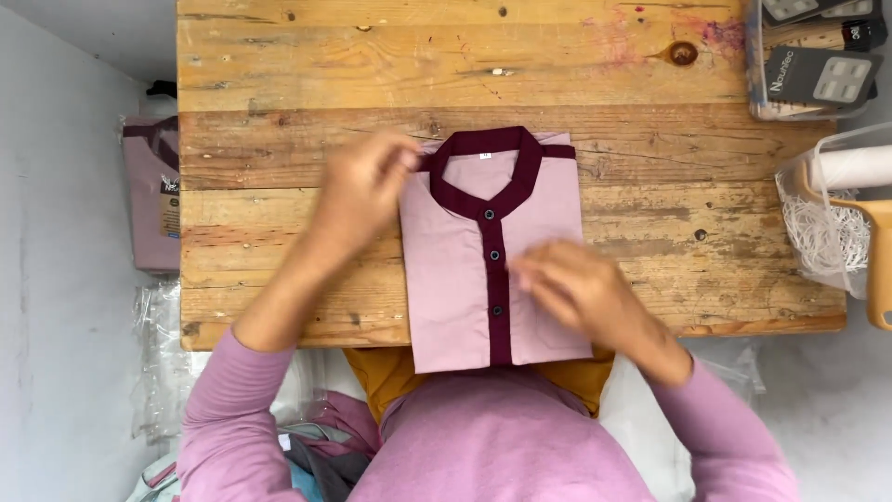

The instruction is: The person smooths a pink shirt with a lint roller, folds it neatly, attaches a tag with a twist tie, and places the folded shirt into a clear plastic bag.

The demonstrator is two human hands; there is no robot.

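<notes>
A rough plank worktop [372,65], knotted and stained pink near its far right corner, stands on a pale grey floor. A folded pink shirt [455,279] with maroon collar and button band lies at the middle of the near edge, its hem hanging slightly over. The left hand [360,191] has its grip pinched together on the shirt's left shoulder by the collar. The right hand [574,284] rests on the shirt just right of the button band, fingers loosely apart and flat, clamped on nothing. A bagged pink shirt [149,195] lies beyond the left edge; a clear container [818,60] sits at the far right corner, and a plastic bag [827,223] is past the right edge.
</notes>
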